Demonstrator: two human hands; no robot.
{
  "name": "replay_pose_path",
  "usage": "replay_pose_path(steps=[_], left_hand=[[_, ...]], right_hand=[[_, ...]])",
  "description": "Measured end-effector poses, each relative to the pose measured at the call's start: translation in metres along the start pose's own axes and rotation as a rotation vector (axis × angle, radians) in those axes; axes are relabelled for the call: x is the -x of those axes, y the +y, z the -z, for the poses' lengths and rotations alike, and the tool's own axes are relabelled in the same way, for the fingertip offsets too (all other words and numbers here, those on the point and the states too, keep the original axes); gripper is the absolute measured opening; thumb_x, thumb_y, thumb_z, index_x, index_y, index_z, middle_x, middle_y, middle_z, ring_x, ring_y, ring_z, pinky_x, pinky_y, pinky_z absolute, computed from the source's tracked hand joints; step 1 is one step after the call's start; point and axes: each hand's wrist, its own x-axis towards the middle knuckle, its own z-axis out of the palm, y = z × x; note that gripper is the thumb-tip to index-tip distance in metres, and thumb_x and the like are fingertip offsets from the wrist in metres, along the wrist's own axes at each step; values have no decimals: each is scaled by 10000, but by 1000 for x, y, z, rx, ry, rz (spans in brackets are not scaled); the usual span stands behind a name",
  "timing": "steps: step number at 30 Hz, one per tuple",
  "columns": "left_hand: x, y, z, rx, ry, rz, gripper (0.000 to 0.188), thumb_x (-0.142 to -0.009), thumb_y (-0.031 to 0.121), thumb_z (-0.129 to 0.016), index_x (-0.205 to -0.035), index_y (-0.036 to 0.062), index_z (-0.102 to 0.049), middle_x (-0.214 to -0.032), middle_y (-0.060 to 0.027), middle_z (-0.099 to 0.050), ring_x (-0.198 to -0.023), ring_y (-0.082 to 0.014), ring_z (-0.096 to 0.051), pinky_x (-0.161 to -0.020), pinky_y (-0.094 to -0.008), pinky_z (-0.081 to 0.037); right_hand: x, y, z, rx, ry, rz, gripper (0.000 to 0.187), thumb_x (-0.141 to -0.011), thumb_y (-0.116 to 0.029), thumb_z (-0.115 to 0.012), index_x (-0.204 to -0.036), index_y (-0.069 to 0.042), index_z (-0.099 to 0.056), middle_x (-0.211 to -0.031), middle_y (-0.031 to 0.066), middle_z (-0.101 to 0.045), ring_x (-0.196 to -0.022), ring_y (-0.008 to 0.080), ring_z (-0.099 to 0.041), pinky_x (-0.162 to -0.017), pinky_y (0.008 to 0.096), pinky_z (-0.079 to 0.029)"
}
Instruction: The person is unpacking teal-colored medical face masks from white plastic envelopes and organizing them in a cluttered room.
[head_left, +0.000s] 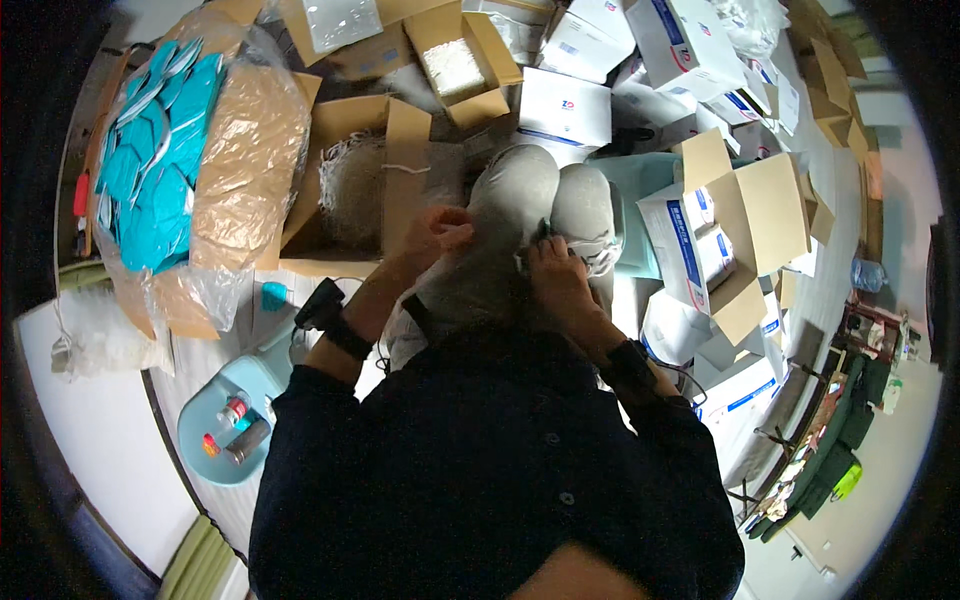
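Note:
My left hand (446,231) hovers beside my left thigh, next to an open cardboard box (404,215) with thin white strings inside. Its fingers curl loosely, thumb apart, and nothing shows in them. On my right knee rests my right hand (558,264), fingers closed together. A small dark piece (543,229) shows at its fingertips; what it grips is too small to make out. Pale, thin, string-like material (600,256) lies against the knee just right of that hand. Both wrists wear black bands.
At the left, a large plastic-lined carton (250,165) holds many teal folded masks (160,165). A light-blue bin (205,455) with bottles stands lower left. White boxes (565,108) pile up ahead and right, beside an open carton (745,225) and a pale green tub (645,190).

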Motion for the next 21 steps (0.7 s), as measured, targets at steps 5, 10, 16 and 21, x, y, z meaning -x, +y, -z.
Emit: replay_pose_path(steps=[5, 10, 16, 21], left_hand=[[56, -38, 34, 91, 139, 434, 274, -915, 246, -616, -1099, 42, -630, -1004, -94, -677, -889, -179, -650, -768, -316, -538], [95, -82, 33, 280, 259, 448, 266, -908, 189, -619, -1093, -3, -630, -981, -103, -678, -843, -175, -644, -756, -306, -512], [92, -61, 24, 92, 267, 347, 263, -886, 173, -634, -1054, -30, -642, -957, -104, -688, -867, -200, -644, -773, -321, -502], [85, -75, 24, -68, 222, 198, 284, -849, 200, -663, -1034, -16, -658, -977, -133, -691, -923, -229, -656, -815, -336, -513]], right_hand=[[8, 14, 0, -684, -231, 63, 181, -817, -12, -568, -987, 8, -628, -999, 131, -651, -894, 226, -619, -716, 299, -521], [-25, -10, 106, -1255, 383, 45, 240, -854, 52, -545, -1059, -31, -638, -880, 48, -671, -711, 82, -587, -597, 222, -465], [-83, -125, 206, -2011, 830, 229, 287, -902, -11, -552, -1185, -58, -563, -984, 76, -650, -693, 96, -580, -543, 228, -447], [-142, -136, 133, -910, 350, 77, 369, -807, -138, -655, -1148, -20, -581, -1023, 155, -638, -900, 303, -636, -780, 420, -512]])
